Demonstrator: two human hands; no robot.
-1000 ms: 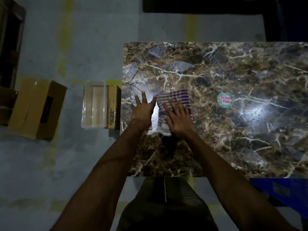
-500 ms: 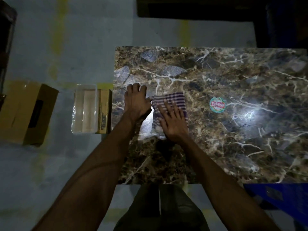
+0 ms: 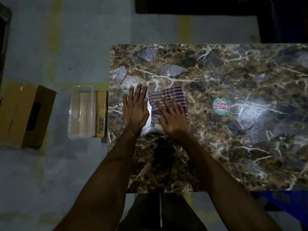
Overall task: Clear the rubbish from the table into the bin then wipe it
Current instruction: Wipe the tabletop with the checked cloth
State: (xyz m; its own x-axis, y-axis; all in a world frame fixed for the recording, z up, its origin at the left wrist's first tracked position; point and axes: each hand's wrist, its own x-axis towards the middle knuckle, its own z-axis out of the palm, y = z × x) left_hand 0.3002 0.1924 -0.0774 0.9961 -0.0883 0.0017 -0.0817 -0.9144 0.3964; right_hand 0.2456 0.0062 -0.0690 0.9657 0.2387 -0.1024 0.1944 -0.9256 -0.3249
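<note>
A: Head view. Table (image 3: 216, 147) fills the centre and right of the frame, dark marbled top. Where is the cloth?

B: Cloth (image 3: 173, 95), striped, lies flat on the table left of centre. Right hand (image 3: 173, 119) lies palm down on its lower part, fingers straight and a little apart, pressing it onto the top.

A: Left hand?

B: Left hand (image 3: 135, 109) flat on the bare table just beside the cloth's left edge, fingers straight and close together, holding nothing. I cannot tell whether it touches the cloth.

A: Anything else on the top?

B: A round sticker (image 3: 221, 106), right of the cloth, apart from it. A bright glare further right.

A: Off the table?

B: On the floor at mid left: a clear tray (image 3: 80, 112) with a narrow box (image 3: 101, 114) touching its right side, right by the table's left edge. A carton (image 3: 25, 114) at the far left, apart from them.
</note>
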